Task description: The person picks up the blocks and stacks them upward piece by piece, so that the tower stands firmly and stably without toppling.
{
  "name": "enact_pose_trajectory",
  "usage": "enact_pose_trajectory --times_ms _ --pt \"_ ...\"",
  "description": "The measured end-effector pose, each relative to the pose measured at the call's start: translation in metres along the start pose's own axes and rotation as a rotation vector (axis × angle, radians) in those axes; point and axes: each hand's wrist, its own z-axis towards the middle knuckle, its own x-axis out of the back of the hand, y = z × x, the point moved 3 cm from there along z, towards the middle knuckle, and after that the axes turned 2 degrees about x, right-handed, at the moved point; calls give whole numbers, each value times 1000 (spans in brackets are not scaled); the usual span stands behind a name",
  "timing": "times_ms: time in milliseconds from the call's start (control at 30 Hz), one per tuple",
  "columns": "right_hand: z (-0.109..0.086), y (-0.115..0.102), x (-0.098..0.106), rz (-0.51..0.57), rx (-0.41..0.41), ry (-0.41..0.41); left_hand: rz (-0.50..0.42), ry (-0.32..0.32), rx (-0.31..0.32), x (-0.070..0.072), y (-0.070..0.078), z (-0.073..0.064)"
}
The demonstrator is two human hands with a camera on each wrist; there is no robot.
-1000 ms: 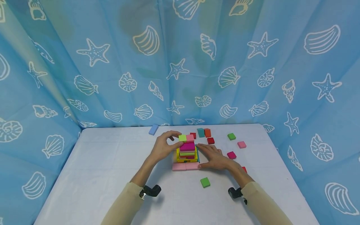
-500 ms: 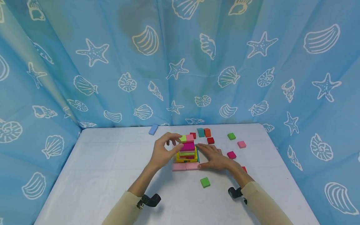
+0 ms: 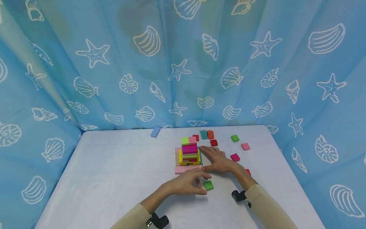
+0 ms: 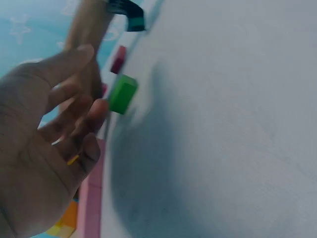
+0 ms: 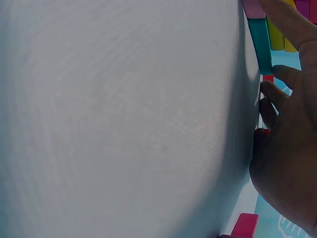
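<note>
In the head view a stepped stack of coloured blocks (image 3: pixel 190 149) stands mid-table, with a lime block (image 3: pixel 185 141) and a pink block (image 3: pixel 193 140) on top. My left hand (image 3: pixel 186 183) hovers in front of it, thumb and fingers apart, holding nothing. Close to those fingertips lies a loose green block (image 3: pixel 208 185); the left wrist view shows that green block (image 4: pixel 123 94) just beyond them. My right hand (image 3: pixel 219 161) rests along the stack's right side, fingers extended. Its thumb is at the front pink block (image 3: pixel 195 168), and a finger is by the teal block (image 5: pixel 260 47).
Behind and right of the stack lie loose blocks: teal (image 3: pixel 204 134), orange (image 3: pixel 210 135), red (image 3: pixel 213 143), green (image 3: pixel 235 138), pink (image 3: pixel 245 146) and magenta (image 3: pixel 235 157). A blue block (image 3: pixel 155 132) lies near the back edge. A shell-patterned curtain (image 3: pixel 177 70) surrounds the white table (image 3: pixel 120 178).
My left hand has left the lime block atop the stack and moved down towards me, to the loose green block. My right hand has stayed in place.
</note>
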Motion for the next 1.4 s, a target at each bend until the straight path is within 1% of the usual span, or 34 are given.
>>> enact_pose_trajectory --times_ms 67,167,300,367,467,567,633,700,800,967,1033,1100,1167,1233,1333,1400 --pt "0 0 0 -1 2 0 45 1 29 -4 -3 4" --pt "0 1 0 -2 7 3 133 15 37 -8 -6 9" --pt "0 1 -1 4 17 8 228 15 13 -14 -8 15" --pt "0 1 -1 6 19 10 262 21 3 -17 -9 17" --pt "0 1 -2 7 22 10 294 37 -1 -18 -10 18" --pt "0 1 -2 2 16 7 287 65 10 -17 -11 16" --pt "0 1 -1 -1 11 6 262 100 24 -13 -10 13" --pt "0 1 0 -2 3 4 221 162 35 -6 -7 9" --pt "0 0 1 -1 -2 5 196 300 12 9 2 -1" --pt "1 0 1 8 2 2 223 584 -89 40 19 -19" --pt "1 0 1 14 1 1 230 678 -104 51 22 -25" --pt "1 0 1 13 2 2 232 753 -96 60 23 -30" --pt "1 0 1 16 4 -1 233 816 -69 67 22 -33" --pt "0 0 1 15 13 -4 243 859 -44 72 20 -35" --pt "0 -1 1 14 18 -8 282 884 -20 74 17 -34" --pt "0 -1 1 20 15 -9 326 878 -14 74 16 -32"
